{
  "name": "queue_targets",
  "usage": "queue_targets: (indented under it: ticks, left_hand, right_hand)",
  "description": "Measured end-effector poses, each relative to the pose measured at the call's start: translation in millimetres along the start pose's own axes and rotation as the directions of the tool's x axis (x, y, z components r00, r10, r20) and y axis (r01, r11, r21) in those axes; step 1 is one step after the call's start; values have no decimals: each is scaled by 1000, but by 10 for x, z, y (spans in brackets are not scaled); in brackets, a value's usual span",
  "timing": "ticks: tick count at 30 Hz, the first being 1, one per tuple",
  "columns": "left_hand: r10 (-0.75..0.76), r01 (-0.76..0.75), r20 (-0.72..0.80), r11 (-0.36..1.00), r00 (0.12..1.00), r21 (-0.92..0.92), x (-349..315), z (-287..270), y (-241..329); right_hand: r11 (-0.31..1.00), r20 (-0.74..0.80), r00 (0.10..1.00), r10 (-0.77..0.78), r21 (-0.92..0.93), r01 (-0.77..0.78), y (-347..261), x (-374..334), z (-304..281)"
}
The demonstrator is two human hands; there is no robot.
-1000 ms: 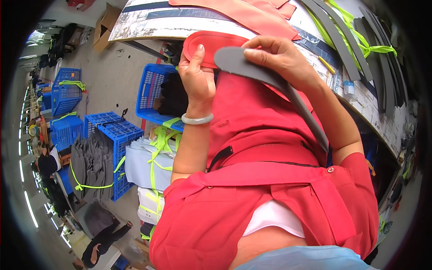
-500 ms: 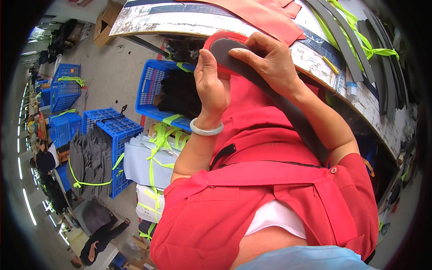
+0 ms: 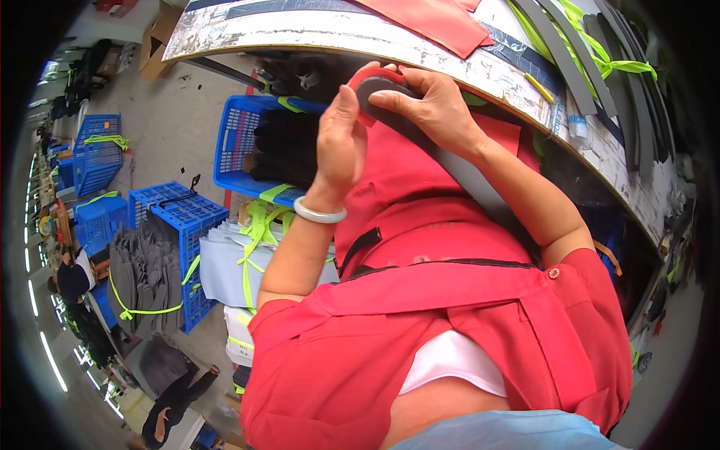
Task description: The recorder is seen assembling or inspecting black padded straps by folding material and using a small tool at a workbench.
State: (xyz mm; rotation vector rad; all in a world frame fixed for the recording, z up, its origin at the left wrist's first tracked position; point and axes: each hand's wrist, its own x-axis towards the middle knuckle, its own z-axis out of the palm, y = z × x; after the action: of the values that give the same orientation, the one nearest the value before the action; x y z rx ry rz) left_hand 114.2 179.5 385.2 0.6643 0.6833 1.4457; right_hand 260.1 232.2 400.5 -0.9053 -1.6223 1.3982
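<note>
A long dark grey strip (image 3: 480,187) with a rounded end hangs between my hands and runs down over my red apron. Red material (image 3: 360,79) curves round that rounded end. My right hand (image 3: 439,109) pinches the strip just behind the end, thumb flat on the grey face and fingers behind it. On the other side my left hand (image 3: 341,142), with a pale bangle at the wrist, grips the red edge. Its thumb points up, and its fingers are partly hidden behind the piece.
Red sheets (image 3: 431,22) lie on the worn white table (image 3: 300,34), near a yellow pen-like stick (image 3: 538,88) and grey strips tied with lime ribbon (image 3: 630,66). Left of me stand a blue crate (image 3: 232,142) of black pieces, tied pale sheets (image 3: 225,262) and bundled grey pieces (image 3: 142,270).
My left hand has shifted slightly left and lower, its fingers now curled at the red edge. The strip's end has tilted and more grey underside shows below my right wrist.
</note>
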Motion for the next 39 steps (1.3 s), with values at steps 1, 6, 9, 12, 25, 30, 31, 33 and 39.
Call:
queue_targets:
  ticks: [1, 6, 9, 12, 25, 30, 31, 33, 39]
  left_hand:
    - [-39, 37, -28, 997, 999, -64, 21, -25, 117]
    - [-472, 405, 139, 848, 871, 343, 305, -616, 495]
    - [-606, 508, 192, 769, 772, 387, 316, -640, 431]
    - [-587, 518, 232, 802, 775, 298, 255, -599, 352]
    - [-505, 470, 178, 858, 845, 205, 81, -586, 264]
    - [-458, 413, 233, 884, 858, 218, -31, -507, 266]
    - [-451, 414, 215, 889, 866, 197, -51, -506, 275]
    - [-345, 276, 151, 894, 926, 352, -64, -459, 304]
    - [-13, -80, 140, 766, 990, 638, -86, -278, 465]
  right_hand:
    - [987, 40, 999, 23, -161, -16, -22, -8, -41]
    - [947, 167, 986, -10, -316, 63, -63, -53, 19]
    - [943, 179, 984, 15, -330, 46, 31, -80, 2]
    - [942, 196, 979, 46, -334, 22, 54, -97, 6]
    - [980, 338, 925, 173, -148, -129, 70, -79, -59]
    - [986, 395, 904, 164, -57, -154, 46, -142, 38]
    - [986, 330, 930, 163, -99, -137, 20, -151, 86]
    - [975, 213, 969, 122, -207, -78, 43, -153, 108]
    - [905, 33, 990, 139, -409, -114, 815, -76, -108]
